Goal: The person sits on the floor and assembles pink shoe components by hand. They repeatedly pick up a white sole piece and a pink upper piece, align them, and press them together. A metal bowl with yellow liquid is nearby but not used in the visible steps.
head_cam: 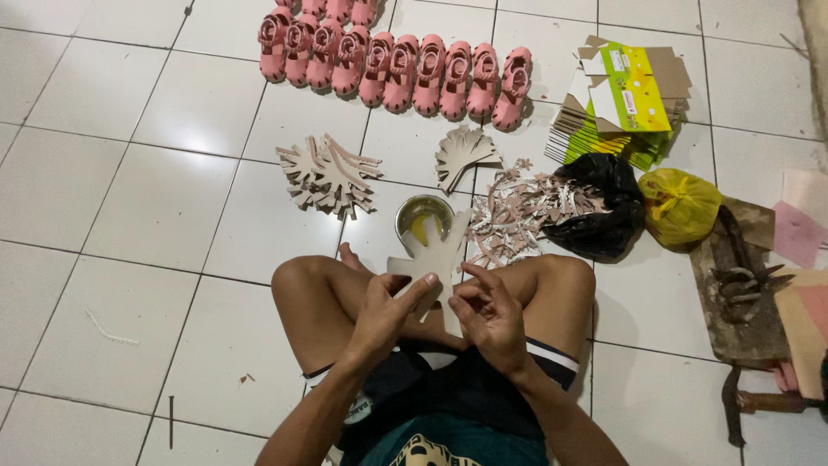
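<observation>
Cut-out piece: a pale, cross-shaped flat cut-out piece (438, 259) is held upright-tilted above the lap, between the knees of a person seated cross-legged on the white tiled floor (129, 207).
Left hand: the left hand (384, 315) is closed on the lower left edge of the piece, the thumb pressed flat across its face and the remaining fingers curled behind it.
Right hand: the right hand (490, 318) is set at the lower right edge; the thumb and forefinger are brought together in a pinch at that edge, the other fingers loosely bent. Whether anything besides the edge is pinched cannot be told.
Long axis: the piece is seen running from the hands away toward the metal bowl (423, 216), its upper arms overlapping the bowl's rim in view.
Nearer hand: both hands are touching the stem; the left carries the wider grip.
Surroundings: stacks of similar cut-outs (328, 173), a heap of scraps (526, 211), a row of pink shoes (397, 65) and flattened boxes (621, 99) are laid beyond.
</observation>
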{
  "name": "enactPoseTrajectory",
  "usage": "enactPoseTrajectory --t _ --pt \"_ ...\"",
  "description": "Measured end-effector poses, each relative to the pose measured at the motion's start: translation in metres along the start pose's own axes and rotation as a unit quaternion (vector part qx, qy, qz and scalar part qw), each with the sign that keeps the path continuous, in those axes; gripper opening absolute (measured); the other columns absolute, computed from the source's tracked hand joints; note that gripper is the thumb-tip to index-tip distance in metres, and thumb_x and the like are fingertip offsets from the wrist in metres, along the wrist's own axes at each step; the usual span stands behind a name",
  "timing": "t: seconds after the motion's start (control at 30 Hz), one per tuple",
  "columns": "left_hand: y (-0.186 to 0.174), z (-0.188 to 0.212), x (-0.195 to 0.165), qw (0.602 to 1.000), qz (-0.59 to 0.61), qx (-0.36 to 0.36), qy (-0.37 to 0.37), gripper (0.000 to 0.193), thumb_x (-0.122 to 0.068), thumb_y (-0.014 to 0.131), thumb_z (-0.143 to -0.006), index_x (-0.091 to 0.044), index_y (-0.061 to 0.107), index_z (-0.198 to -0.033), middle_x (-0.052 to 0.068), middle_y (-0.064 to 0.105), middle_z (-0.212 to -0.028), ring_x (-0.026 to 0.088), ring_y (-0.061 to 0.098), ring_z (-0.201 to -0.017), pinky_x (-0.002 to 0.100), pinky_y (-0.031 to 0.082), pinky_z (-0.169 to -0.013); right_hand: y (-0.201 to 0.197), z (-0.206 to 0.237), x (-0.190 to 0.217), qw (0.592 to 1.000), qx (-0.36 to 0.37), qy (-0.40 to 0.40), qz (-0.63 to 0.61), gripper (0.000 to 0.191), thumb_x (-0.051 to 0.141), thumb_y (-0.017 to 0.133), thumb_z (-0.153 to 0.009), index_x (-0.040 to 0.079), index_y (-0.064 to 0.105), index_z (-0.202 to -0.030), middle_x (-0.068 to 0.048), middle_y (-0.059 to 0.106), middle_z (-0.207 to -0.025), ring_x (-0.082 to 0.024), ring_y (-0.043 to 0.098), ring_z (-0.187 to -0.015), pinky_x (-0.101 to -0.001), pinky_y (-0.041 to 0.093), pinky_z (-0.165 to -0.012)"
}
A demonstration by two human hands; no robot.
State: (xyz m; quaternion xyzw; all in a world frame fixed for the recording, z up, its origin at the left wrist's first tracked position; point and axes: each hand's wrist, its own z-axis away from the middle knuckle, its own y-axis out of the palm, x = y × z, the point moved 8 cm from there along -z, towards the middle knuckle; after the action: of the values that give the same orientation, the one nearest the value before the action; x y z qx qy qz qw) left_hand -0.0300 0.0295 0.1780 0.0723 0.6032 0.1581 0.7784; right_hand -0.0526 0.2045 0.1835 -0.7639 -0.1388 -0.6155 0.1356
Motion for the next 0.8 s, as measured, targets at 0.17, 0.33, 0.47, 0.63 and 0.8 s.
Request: enactPoseTrajectory --t 0.17,0.33,0.47,0.63,0.8 --pt "-0.008 0.005 0.003 0.997 -0.065 -0.028 0.014 0.039 -0.029 0.074 -0.091 0.009 0.075 -0.1 0.01 0.077 -0.083 0.012 0.07 -0.069 0.024 0.056 -0.062 -0.003 -0.018 0.036 0.949 0.039 -0.168 0.265 0.047 0.015 0.061 -0.104 0.004 0.05 -0.148 -0.013 0.071 -0.094 -0.016 0.07 -0.072 -0.0304 0.058 -0.063" --pt "-0.002 0.01 -0.005 0.998 -0.058 -0.013 0.005 0.039 -0.028 0.073 -0.093 0.01 0.075 -0.102 0.013 0.077 -0.084 0.012 0.071 -0.068 0.024 0.057 -0.061 -0.005 -0.03 0.047 0.927 0.041 -0.177 0.327 0.044 0.015 0.064 -0.101 0.012 0.057 -0.144 -0.01 0.068 -0.081 -0.021 0.067 -0.066 -0.0377 0.057 -0.064" --pt "0.002 0.011 -0.012 1.0 -0.023 0.002 0.01 0.038 -0.026 0.071 -0.094 0.01 0.074 -0.104 0.012 0.077 -0.087 0.012 0.072 -0.07 0.024 0.06 -0.063 0.003 -0.021 0.057 0.893 0.053 -0.243 0.375 0.045 0.016 0.065 -0.099 0.015 0.06 -0.143 -0.008 0.069 -0.087 -0.023 0.068 -0.071 -0.0398 0.058 -0.067" --pt "-0.001 0.01 -0.014 1.0 -0.026 -0.009 0.008 0.037 -0.025 0.071 -0.095 0.011 0.074 -0.102 0.014 0.077 -0.086 0.014 0.072 -0.068 0.024 0.059 -0.061 0.001 -0.017 0.059 0.895 0.029 -0.257 0.364 0.043 0.016 0.065 -0.1 0.018 0.058 -0.142 -0.01 0.069 -0.099 -0.022 0.069 -0.074 -0.0376 0.058 -0.068" --pt "0.002 0.014 -0.015 1.0 -0.018 0.001 0.016 0.037 -0.025 0.072 -0.095 0.011 0.074 -0.103 0.015 0.077 -0.088 0.014 0.072 -0.07 0.024 0.059 -0.062 0.0 -0.028 0.058 0.891 0.037 -0.231 0.389 0.045 0.015 0.063 -0.098 0.015 0.06 -0.143 -0.011 0.068 -0.098 -0.023 0.068 -0.072 -0.039 0.059 -0.068"
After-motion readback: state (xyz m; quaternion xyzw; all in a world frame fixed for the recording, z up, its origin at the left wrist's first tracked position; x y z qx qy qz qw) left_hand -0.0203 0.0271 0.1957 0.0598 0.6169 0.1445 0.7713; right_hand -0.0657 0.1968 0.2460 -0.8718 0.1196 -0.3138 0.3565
